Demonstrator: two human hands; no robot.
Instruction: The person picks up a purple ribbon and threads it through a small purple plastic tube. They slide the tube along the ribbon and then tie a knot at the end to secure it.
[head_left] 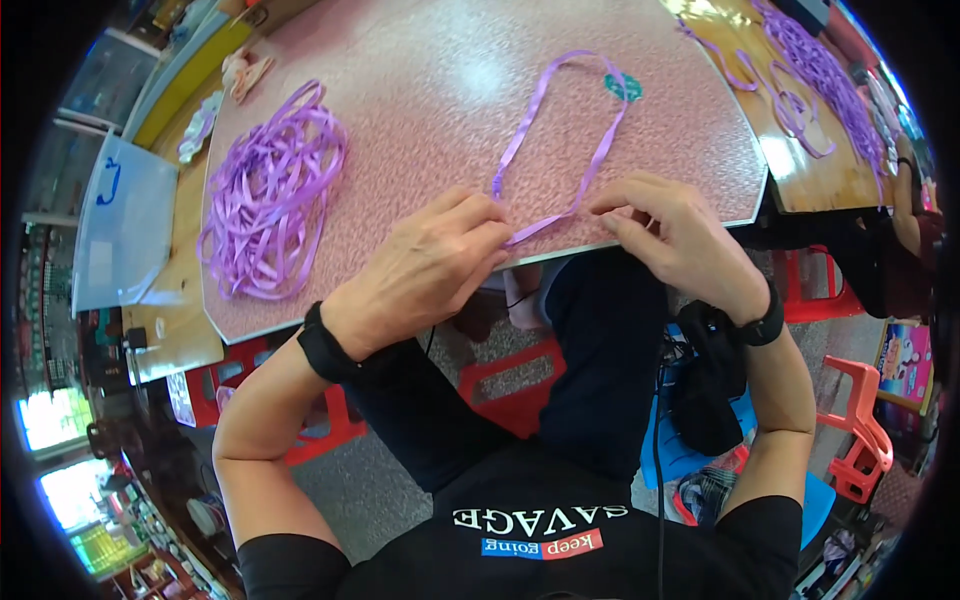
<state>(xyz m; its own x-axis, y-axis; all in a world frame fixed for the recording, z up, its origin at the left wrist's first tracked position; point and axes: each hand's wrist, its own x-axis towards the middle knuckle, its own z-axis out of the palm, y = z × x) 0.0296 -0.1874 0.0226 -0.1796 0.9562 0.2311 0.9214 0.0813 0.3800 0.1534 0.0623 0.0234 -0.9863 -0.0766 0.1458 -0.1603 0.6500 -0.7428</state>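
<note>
A loop of narrow purple ribbon point(524, 122) lies on the pinkish speckled tabletop point(420, 110), with a small darker knot or joint on its left side. At the near end of this loop, my left hand point(428, 258) is closed, its fingertips pinching the ribbon by the table's front edge. Part of the ribbon there is hidden under the fingers. Just right of the loop's lower bend hovers my right hand point(685, 238), fingers curved and thumb slightly apart from them. No ribbon shows between its fingertips.
A tangled heap of purple ribbon point(272, 195) sits on the table's left side. More purple ribbon point(825, 80) is piled on a wooden table point(800, 165) at the far right. A green round mark point(622, 88) shows near the loop's far end. Red stools point(520, 385) stand below.
</note>
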